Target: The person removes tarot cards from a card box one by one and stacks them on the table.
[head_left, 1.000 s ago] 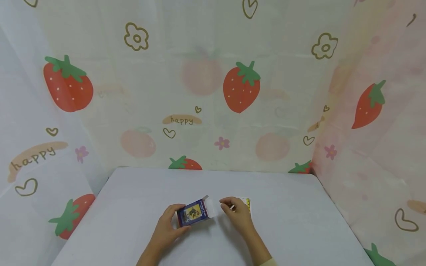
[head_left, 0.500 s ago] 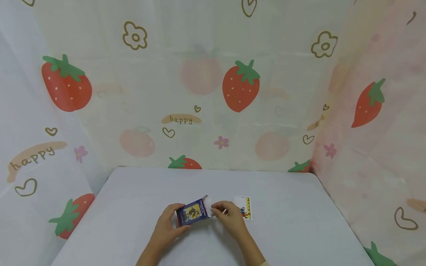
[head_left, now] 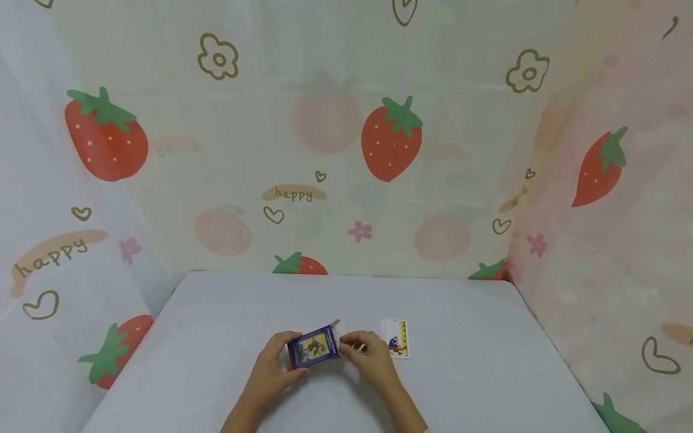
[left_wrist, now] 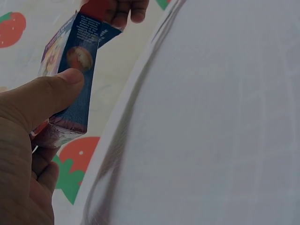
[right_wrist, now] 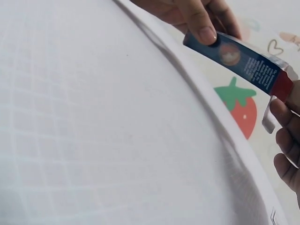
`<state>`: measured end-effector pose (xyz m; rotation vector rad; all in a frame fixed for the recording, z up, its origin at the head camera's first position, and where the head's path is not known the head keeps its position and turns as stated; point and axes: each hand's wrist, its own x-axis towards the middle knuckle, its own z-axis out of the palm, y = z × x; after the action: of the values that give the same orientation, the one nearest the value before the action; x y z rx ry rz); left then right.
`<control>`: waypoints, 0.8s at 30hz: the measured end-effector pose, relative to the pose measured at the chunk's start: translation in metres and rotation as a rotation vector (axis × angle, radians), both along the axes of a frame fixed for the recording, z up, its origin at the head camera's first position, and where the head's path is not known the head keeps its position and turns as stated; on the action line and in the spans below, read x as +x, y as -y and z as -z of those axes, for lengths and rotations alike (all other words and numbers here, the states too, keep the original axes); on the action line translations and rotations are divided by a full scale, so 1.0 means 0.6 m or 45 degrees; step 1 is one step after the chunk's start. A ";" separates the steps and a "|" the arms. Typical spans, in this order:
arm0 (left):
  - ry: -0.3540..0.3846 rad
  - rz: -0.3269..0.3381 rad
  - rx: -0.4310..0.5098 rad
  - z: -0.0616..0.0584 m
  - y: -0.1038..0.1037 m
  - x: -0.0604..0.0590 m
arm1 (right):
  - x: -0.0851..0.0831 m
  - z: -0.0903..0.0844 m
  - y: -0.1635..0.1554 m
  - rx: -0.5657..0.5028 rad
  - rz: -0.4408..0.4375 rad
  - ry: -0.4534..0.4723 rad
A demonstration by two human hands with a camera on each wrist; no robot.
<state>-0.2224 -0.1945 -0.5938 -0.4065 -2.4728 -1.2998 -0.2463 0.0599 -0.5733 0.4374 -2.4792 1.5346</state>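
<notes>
The left hand point(head_left: 273, 368) curls round a box point(head_left: 313, 347) over the table point(head_left: 487, 373); the right hand point(head_left: 372, 358), fingers bent, pinches its flap point(right_wrist: 281, 85). The box is not yet closed; cards point(head_left: 399, 338) lie outside it, just beyond.

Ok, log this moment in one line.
left hand: holds box | right hand: at box's flap end | card: on table, right of box

A dark blue box point(head_left: 313, 347) (yellow picture in front) slants in the left fingers point(head_left: 281, 338), flap point(head_left: 335, 323) out.
</notes>
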 end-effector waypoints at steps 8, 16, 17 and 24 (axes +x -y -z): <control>-0.024 -0.020 -0.049 -0.001 -0.003 0.001 | 0.000 0.012 0.003 0.005 0.007 0.005; -0.040 -0.019 -0.069 -0.002 -0.004 0.000 | 0.000 0.017 0.007 0.009 0.052 0.036; -0.037 -0.018 -0.068 -0.002 -0.004 0.000 | 0.001 0.017 0.007 0.009 0.054 0.040; -0.001 -0.001 -0.048 -0.002 -0.004 0.002 | 0.006 0.014 0.006 0.003 0.059 0.049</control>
<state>-0.2210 -0.1922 -0.5927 -0.4146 -2.4998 -1.2547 -0.2426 0.0563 -0.5818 0.3513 -2.5015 1.5367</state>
